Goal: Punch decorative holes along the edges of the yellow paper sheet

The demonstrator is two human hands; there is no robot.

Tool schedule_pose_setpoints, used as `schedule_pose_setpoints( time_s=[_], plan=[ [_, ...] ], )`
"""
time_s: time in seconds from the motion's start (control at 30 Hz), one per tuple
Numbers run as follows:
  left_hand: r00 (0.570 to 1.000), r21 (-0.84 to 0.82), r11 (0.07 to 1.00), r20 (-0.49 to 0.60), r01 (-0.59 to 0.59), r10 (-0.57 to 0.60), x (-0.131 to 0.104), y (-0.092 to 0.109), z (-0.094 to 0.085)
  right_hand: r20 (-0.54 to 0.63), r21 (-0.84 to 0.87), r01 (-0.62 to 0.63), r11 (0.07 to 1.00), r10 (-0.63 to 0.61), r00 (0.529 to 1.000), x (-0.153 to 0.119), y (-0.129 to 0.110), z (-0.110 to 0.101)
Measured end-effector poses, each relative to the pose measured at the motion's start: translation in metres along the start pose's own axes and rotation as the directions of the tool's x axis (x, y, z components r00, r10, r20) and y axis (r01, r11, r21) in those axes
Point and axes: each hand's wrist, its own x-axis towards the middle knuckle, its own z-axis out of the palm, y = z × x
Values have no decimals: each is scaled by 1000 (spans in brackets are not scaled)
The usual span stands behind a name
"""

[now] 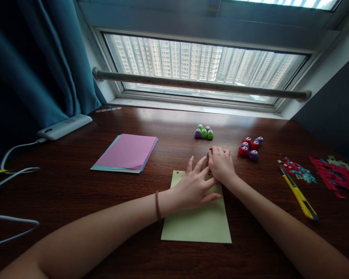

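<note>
A pale yellow sheet of paper [197, 226] lies on the dark wooden table, with small star-shaped holes along its top edge. My left hand [196, 187] rests across the upper part of the sheet, fingers spread and open. Its fingertips reach my right hand [221, 163], which is closed at the sheet's top right edge. What the right fingers hold is hidden; a small bit of purple shows beneath that hand. Beyond the hands stand several green and purple mini craft punches [204, 133]. More punches, red and purple [250, 148], sit to the right.
A stack of coloured paper [128, 151], pink on top, lies left. On the right are a yellow utility knife [301, 198], tiny paper bits [298, 169] and red paper scraps [339, 174]. A white device [66, 127] with a cable stands by the curtain [72, 58]. A window bar [197, 84] crosses behind.
</note>
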Motion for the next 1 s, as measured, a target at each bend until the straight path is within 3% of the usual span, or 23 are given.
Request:
schedule_pose_setpoints(
  time_s=[0.07, 0.2, 0.27, 0.37, 0.47, 0.53, 0.67, 0.87, 1.0],
  plan=[
    [1000, -6, 1000, 7, -4, 4, 0, 0, 0, -36, 94, 26, 995, -23, 999, 3, 1, -2],
    [999, -9, 1000, 35, 3, -3, 1, -1, 1, -164, 377, 247, 893, -198, 966, 3, 11, -14],
    [999, -1, 1000, 37, 6, -6, 1, -1, 1, -152, 535, 286, 795, -242, 958, -3, 22, -22],
    [1000, 1, 1000, 31, 5, -5, 1, 0, 2, -44, 691, 216, 689, -259, 965, -19, 43, -33],
    [999, -1, 1000, 33, 6, -6, 1, 0, 1, 52, 702, 214, 679, -348, 936, -34, 64, -39],
    [999, 3, 1000, 30, 15, -15, 0, -1, 1, 110, 664, 262, 700, -438, 892, -40, 73, -40],
    [999, 9, 999, 25, 41, -41, -1, -3, 1, 168, 613, 333, 717, -530, 831, -41, 76, -43],
    [996, -30, 998, 61, 60, -58, -4, -3, 0, 185, 656, 245, 714, -467, 865, -35, 83, -50],
    [994, -72, 995, 94, 65, -58, -6, -3, -2, 132, 645, 142, 751, -292, 947, -22, 104, -52]
  ],
)
